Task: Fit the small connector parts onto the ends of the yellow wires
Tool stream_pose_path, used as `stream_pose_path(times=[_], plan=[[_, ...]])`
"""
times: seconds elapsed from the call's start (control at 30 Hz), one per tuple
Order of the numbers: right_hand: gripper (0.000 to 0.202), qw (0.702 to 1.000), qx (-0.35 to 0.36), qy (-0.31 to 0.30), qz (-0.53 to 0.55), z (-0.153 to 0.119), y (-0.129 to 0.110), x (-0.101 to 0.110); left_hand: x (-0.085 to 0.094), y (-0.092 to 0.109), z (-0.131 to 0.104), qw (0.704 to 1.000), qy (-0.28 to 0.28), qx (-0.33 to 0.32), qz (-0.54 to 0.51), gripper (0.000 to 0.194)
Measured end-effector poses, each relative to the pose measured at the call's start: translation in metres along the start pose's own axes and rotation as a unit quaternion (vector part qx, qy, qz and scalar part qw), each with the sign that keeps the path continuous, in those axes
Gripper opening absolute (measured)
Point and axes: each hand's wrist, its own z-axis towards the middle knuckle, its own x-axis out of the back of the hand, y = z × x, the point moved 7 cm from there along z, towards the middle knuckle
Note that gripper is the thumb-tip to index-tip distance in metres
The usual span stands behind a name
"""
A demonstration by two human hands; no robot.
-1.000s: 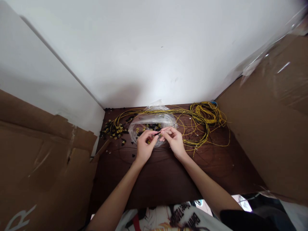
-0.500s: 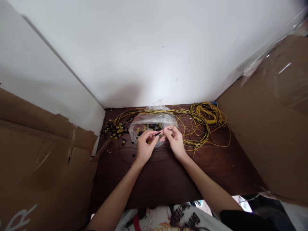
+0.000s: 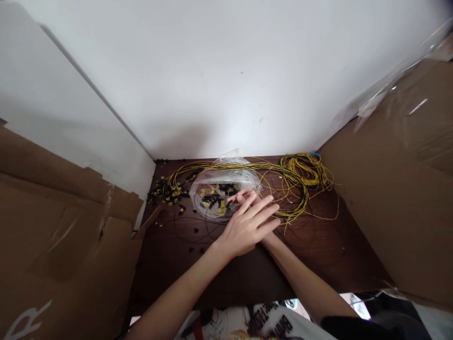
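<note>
My left hand (image 3: 247, 227) crosses over my right hand, its fingers spread apart, with nothing seen in its grip. Beneath it, my right hand (image 3: 241, 194) shows only part of its fingers, closed around a thin black wire (image 3: 257, 187); its palm is hidden. Both hands are above the near right side of a clear plastic bag (image 3: 198, 184). Small black and yellow connectors (image 3: 222, 206) lie on or in the bag, just left of my fingertips.
Yellow and black wires (image 3: 247, 165) run behind the bag to a coil (image 3: 304, 170) at the back right. More connectors (image 3: 171, 191) are heaped at the left. Cardboard (image 3: 399, 189) stands at the right and more cardboard (image 3: 63, 236) at the left; a white wall (image 3: 226, 85) rises behind.
My left hand has let go of the small black piece it pinched, opened its fingers and moved right across my right hand. My right hand has stayed nearly in place.
</note>
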Motion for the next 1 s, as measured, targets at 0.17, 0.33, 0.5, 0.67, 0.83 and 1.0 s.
stream_pose_path(times=[0.17, 0.33, 0.5, 0.67, 0.83, 1.0], plan=[[0.043, 0.989, -0.027, 0.094, -0.112, -0.013, -0.003, 0.020, -0.005, 0.007, 0.014, 0.998, 0.008, -0.055, 0.012, 0.019], [0.047, 0.992, 0.000, 0.056, -0.110, -0.006, -0.007, 0.030, -0.005, 0.005, 0.013, 0.996, 0.046, -0.071, 0.009, 0.014], [0.041, 0.994, 0.008, 0.044, -0.100, -0.010, -0.005, 0.017, -0.007, 0.005, 0.007, 0.996, 0.063, -0.055, -0.001, 0.014], [0.042, 0.995, -0.001, 0.062, -0.077, -0.018, -0.001, 0.007, -0.009, 0.003, 0.004, 0.998, 0.053, -0.013, -0.011, 0.017], [0.026, 0.989, -0.063, -0.105, 0.087, 0.010, 0.002, -0.005, 0.009, 0.004, 0.006, 0.986, 0.057, 0.054, -0.145, 0.031], [0.028, 0.943, -0.105, -0.211, 0.236, 0.040, -0.014, -0.017, 0.023, 0.001, -0.005, 0.912, 0.073, 0.249, -0.319, 0.022]])
